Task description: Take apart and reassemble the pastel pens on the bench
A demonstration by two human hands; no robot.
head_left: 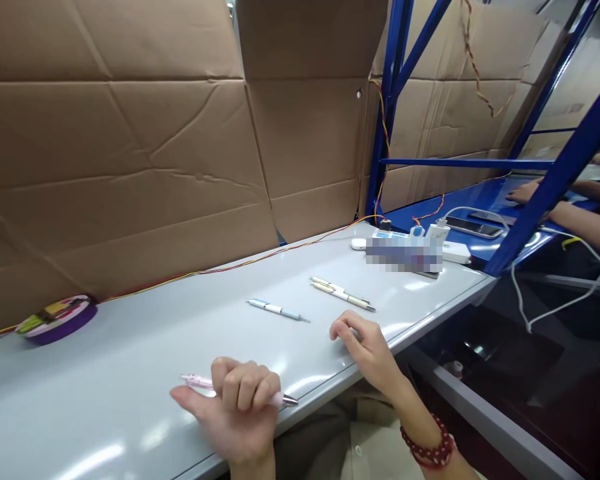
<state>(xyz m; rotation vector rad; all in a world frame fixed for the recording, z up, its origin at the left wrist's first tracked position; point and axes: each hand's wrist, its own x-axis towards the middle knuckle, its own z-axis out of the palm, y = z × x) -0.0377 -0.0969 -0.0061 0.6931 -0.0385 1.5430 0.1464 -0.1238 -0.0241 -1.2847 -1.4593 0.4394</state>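
My left hand [243,407] is turned palm up near the front of the white table [130,373], its fingers curled round a pink pen [197,381]. The pen's silver tip pokes out on the right, past the little finger, and the thumb sticks out to the left. My right hand [367,343] rests at the table's front edge, loosely bent, with nothing visible in it. Beyond it lie two pens side by side, a white one [330,285] and a cream one [347,298]. A light blue and white pen [277,309] lies between the hands, farther back.
A purple-edged round roll [63,323] lies at the back left. A power strip with plugs [420,233] and a blurred-out item [405,255] occupy the right end. Cardboard [130,153] walls the back. Past the blue frame [575,147], another person's arm [580,217] rests by phones.
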